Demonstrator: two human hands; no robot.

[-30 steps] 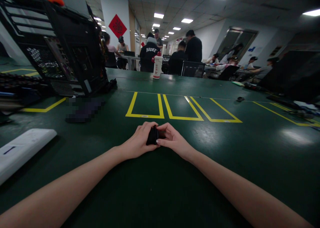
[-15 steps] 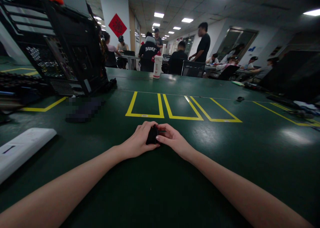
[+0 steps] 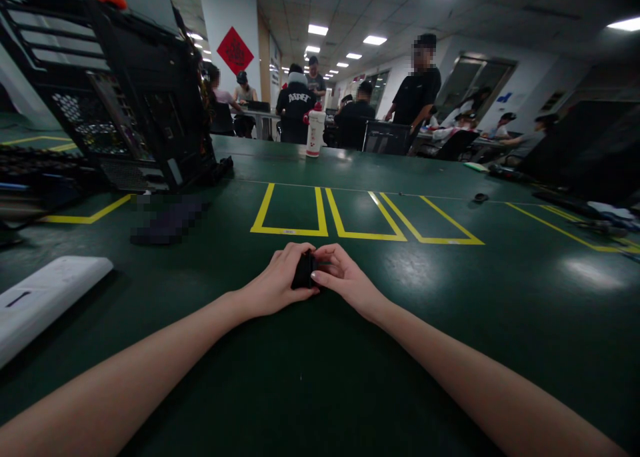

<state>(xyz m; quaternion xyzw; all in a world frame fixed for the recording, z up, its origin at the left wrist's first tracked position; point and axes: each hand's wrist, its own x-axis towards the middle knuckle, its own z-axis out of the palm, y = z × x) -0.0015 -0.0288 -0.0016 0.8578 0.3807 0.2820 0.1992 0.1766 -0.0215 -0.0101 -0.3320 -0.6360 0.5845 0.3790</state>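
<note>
A small black object sits between my two hands, low over the green table; its kind is hard to make out. My left hand is closed around its left side, fingers over the top and thumb at the near edge. From the right, my right hand pinches toward the object's rim, with thumb and fingertips against it. Parts of the object are hidden by the fingers. Just beyond the hands, yellow tape outlines mark the tabletop.
An open black computer case stands at the left, with a white box-like device nearer me. A white bottle stands at the far edge. A small dark round item lies to the right. Several people sit or stand beyond the table.
Both hands and the black object stay almost where they were. In the background, a standing person in black has shifted to the right and turned.
</note>
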